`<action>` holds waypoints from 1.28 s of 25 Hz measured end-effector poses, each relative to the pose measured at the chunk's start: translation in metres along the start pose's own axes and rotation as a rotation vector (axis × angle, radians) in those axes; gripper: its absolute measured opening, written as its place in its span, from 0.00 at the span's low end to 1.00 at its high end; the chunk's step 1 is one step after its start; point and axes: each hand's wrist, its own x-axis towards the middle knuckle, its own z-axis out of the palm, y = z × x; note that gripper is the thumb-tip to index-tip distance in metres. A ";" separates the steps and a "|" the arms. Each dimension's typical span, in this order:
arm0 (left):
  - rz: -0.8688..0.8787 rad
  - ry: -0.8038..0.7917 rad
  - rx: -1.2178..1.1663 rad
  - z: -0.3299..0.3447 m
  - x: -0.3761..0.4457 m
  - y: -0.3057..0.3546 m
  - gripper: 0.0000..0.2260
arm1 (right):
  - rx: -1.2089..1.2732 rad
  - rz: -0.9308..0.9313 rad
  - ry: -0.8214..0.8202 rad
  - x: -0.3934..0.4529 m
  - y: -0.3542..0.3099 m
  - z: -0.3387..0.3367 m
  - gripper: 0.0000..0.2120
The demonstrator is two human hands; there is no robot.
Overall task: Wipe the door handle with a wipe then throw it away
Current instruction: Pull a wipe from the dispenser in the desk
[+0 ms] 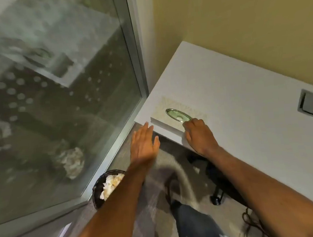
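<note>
A flat white wipe box (161,122) with an oval, metal-rimmed opening (178,114) lies on the near left corner of a white desk (245,123). My right hand (199,136) grips the box's right end, with bent fingers on top at the rim of the opening and the thumb against the front side. No wipe shows in the opening or in my fingers. My left hand (144,143) is open and flat, its fingertips at the box's left end. No door handle is in view.
A dark waste bin (98,190) with crumpled paper stands on the floor below my left forearm. A glass panel (58,106) in a metal frame fills the left. Under the desk are a chair base (217,197) and a cable (251,221). My leg shows at the bottom.
</note>
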 end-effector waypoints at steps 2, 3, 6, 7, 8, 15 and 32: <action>0.088 0.076 -0.009 0.023 0.019 0.011 0.19 | 0.038 0.032 0.051 0.019 0.013 0.002 0.17; 0.081 0.072 -0.002 0.033 0.029 0.018 0.19 | 0.032 0.038 0.067 0.029 0.018 0.004 0.17; 0.018 -0.050 -0.056 0.048 0.062 0.035 0.22 | -0.032 -0.033 0.045 0.053 0.025 0.007 0.16; 0.022 -0.051 -0.047 0.056 0.069 0.036 0.22 | -0.090 -0.080 0.043 0.061 0.029 0.010 0.15; 0.030 -0.047 -0.035 0.062 0.076 0.035 0.22 | -0.137 -0.111 0.034 0.068 0.032 0.012 0.14; 0.044 0.002 0.019 0.079 0.083 0.037 0.24 | -0.175 -0.214 0.147 0.099 0.036 0.019 0.11; 0.011 -0.030 0.013 0.075 0.084 0.039 0.25 | -0.302 -0.402 -0.108 0.125 0.042 0.008 0.14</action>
